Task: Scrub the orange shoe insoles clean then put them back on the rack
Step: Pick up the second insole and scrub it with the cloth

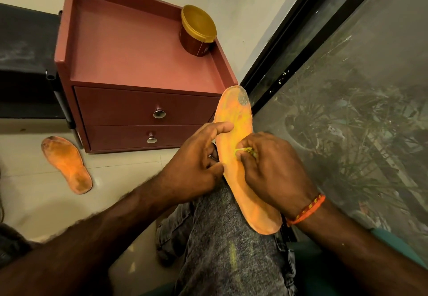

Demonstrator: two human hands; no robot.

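One orange insole [234,115] lies along my raised knee, toe end pointing away, with a grey dirty patch near the toe. My left hand [196,159] grips its left edge, thumb over the top face. My right hand [271,168] pinches a small yellow-green scrubbing piece [245,150] and presses it onto the insole's middle. The other orange insole [67,165] lies flat on the tiled floor at the left, dark with grime at toe and heel.
A maroon two-drawer cabinet [143,64] stands ahead, with a gold-lidded brown tub [198,30] on its back right corner. A dark rack or bench [25,64] is at the left. A black-framed glass pane [347,87] runs along the right.
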